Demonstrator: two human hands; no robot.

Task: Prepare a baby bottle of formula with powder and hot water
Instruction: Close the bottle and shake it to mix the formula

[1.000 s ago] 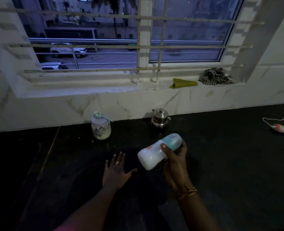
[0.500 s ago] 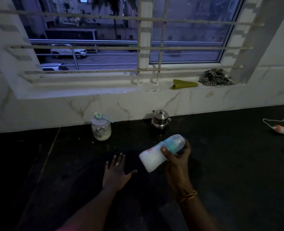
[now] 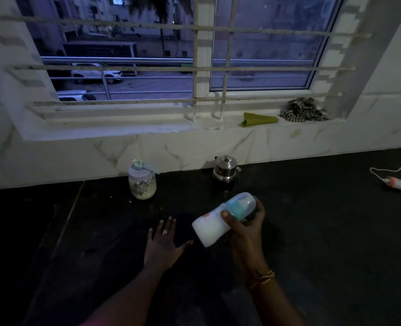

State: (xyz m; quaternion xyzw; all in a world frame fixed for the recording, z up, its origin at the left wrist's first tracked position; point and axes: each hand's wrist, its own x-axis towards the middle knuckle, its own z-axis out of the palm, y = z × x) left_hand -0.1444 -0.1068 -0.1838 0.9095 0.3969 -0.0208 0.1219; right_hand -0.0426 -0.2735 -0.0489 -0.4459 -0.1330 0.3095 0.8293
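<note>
- A wide barred window (image 3: 260, 55) fills the top of the view, with dim parked cars and buildings beyond the glass.
- A black counter (image 3: 312, 231) spreads across the lower half and meets a white marble-patterned wall strip (image 3: 183, 149) under the window.
- The white window sill (image 3: 124, 128) runs along the base of the bars.
- The right hand (image 3: 246, 231) is raised over the counter. Its fingers are curled around the baby bottle (image 3: 214, 228), with the thumb pressed across the near side by the collar.
- The left hand (image 3: 165, 243) lies palm down on the counter with fingers straight and spread. It holds nothing and sits just left of the bottle's base without touching it.
- The baby bottle is tilted almost on its side in the air, its white-filled base toward the left hand. Its clear cap (image 3: 241, 204), over a teal collar, points up toward the wall.
- A lidded jar (image 3: 142, 182) with pale powder in the bottom stands upright near the wall, with a light blue scoop (image 3: 139, 164) resting on its lid.
- A small steel pot (image 3: 226, 169) with a knobbed lid stands by the wall, beyond the bottle.
- A crumpled striped cloth (image 3: 303, 110) sits at the sill's right end.
- A folded green cloth (image 3: 258, 119) lies just left of it.
- A small corded device (image 3: 397, 182) lies far right on the counter.
- Thin bangles (image 3: 261, 278) circle the right wrist.
- A ring (image 3: 165, 231) shows on a left finger.
</note>
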